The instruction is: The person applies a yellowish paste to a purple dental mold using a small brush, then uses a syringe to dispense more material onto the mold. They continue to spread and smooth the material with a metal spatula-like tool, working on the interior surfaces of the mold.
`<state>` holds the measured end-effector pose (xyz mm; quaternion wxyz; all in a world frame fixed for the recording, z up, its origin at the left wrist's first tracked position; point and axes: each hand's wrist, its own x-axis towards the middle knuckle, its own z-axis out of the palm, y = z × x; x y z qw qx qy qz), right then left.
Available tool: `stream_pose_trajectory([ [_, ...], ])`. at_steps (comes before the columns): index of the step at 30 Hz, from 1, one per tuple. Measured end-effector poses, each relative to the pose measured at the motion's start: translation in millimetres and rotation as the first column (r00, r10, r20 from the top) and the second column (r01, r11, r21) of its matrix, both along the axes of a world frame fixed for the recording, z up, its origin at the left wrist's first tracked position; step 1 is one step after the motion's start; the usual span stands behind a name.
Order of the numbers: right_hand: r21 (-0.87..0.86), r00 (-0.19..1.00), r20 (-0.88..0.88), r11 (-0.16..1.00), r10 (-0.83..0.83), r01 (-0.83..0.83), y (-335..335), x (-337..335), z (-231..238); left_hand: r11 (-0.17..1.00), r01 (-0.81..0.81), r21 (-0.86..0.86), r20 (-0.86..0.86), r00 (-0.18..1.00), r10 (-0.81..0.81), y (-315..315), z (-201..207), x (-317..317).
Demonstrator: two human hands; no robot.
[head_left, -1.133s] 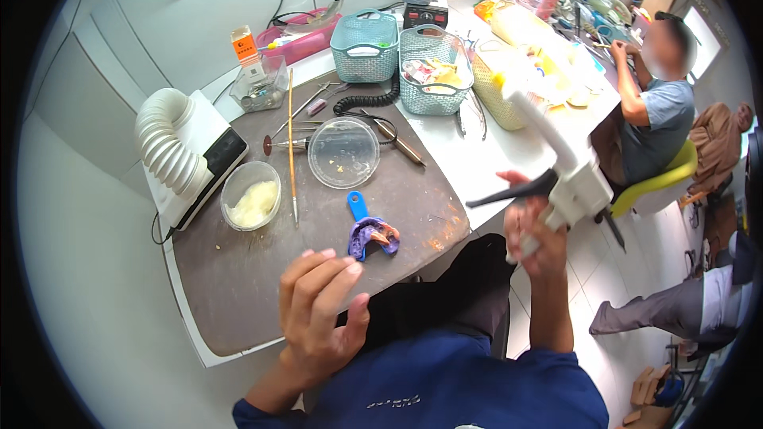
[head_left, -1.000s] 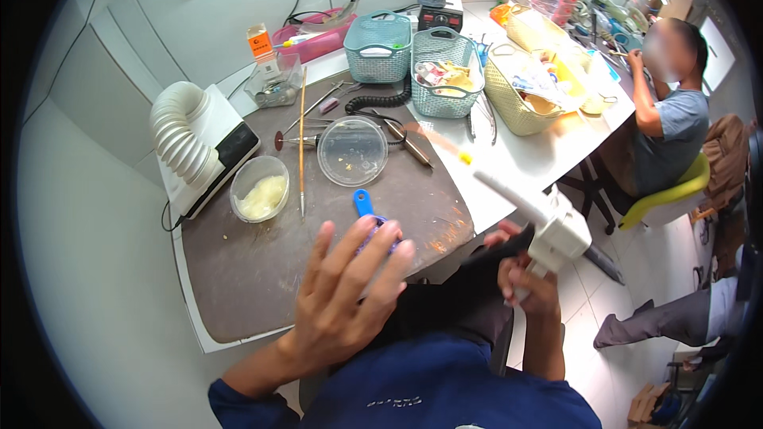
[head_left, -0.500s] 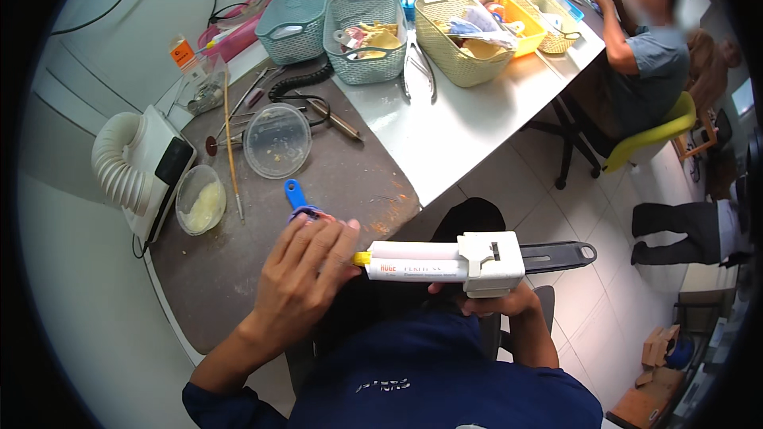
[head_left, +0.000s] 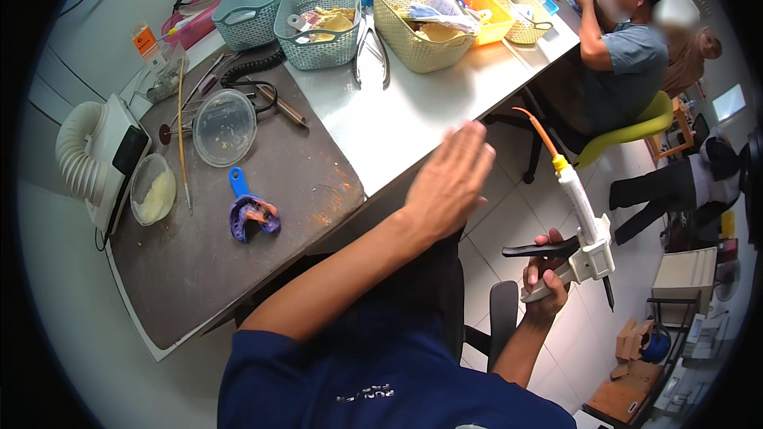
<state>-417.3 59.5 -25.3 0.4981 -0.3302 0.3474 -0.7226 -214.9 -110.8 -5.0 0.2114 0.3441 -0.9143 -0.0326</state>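
Dispensing gun (head_left: 592, 258) in our right hand (head_left: 547, 274), we have it out past the bench's front edge, above the tiled floor. Our fingers are wrapped round its grip, below the black lever (head_left: 540, 249). The white cartridge (head_left: 579, 202) is seated, and the yellow collar (head_left: 561, 164) joins it to a slim nozzle (head_left: 540, 131) that shows orange along its length, so we judge the loading and filling of the tip to be done.

Our left hand (head_left: 451, 183) is open with its fingers stretched out, just off the front edge of the bench (head_left: 413, 127); we see nothing in it, though its underside is hidden.

Farther left, the impression tray (head_left: 253, 217) lies on the bench's brown covering (head_left: 183, 286), in from the front edge, its blue handle (head_left: 238, 183) toward the back. Purple material fills its curve and an orange portion lies on its right part, so we take both to be already placed; whether any of it has set, or whether more is wanted, we cannot tell.

Behind the tray, toward the back edge, sits a round clear container (head_left: 225, 129); nearer the left edge stand a brush (head_left: 182, 143) and a tub of pale yellow stuff (head_left: 153, 191).
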Motion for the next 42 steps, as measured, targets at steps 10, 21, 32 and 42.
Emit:
stream_pose_trajectory([
  [10, 0.323, 0.984, -0.132, 0.944, 0.117, -0.069, 25.0, 6.5, 12.8, 0.987, -0.082, -0.141, -0.365, 0.931, 0.025, 58.6, 38.6, 39.1],
  [21, 0.224, 0.698, -0.011, 0.683, 0.716, -0.696, 6.2, 27.3, 19.8, 0.978, 0.141, -0.157, -0.005, 0.990, -0.144, 72.9, 87.1, 110.9],
  [32, 0.247, 0.492, -0.097, 0.500, 0.865, -0.830, -10.5, 72.7, 19.9, 0.965, 0.106, 0.239, 0.020, 0.993, -0.114, 95.2, 104.6, 180.6],
  [42, 0.380, 0.325, -0.209, 0.383, 0.922, -0.842, -24.7, 75.8, 6.8, 0.687, 0.078, 0.722, -0.002, 0.994, -0.112, 77.8, 115.8, 206.9],
])
